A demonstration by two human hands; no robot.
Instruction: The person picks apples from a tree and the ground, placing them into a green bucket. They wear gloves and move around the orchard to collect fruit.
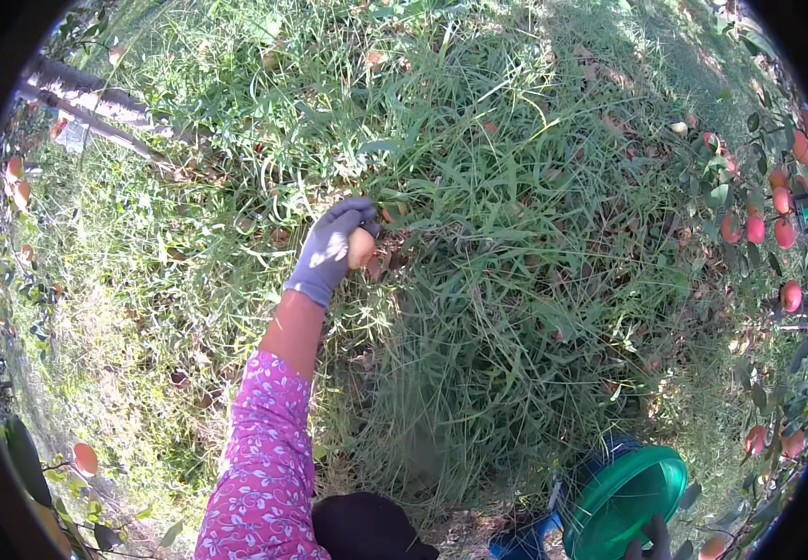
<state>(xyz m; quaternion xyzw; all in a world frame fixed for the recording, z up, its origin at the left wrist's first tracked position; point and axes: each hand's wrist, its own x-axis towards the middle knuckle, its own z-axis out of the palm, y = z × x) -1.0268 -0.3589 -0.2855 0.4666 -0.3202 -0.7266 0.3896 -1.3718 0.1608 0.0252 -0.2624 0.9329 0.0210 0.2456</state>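
My left hand, in a grey glove, reaches out over the grass with its fingers curled. A pale orange-pink apple is held against its palm. Just beyond the fingertips another reddish fruit lies partly hidden in the grass. Only a few dark-gloved fingers of my right hand show, at the bottom edge. They overlap the rim area of a tilted green plastic bucket; whether they grip it cannot be told. The part of the bucket's inside that shows holds no fruit.
Branches with red apples hang at the right. Another apple hangs low at the left. A tree trunk stands at upper left. Tall grass covers the ground, with fallen fruit in it. Something blue is beside the bucket.
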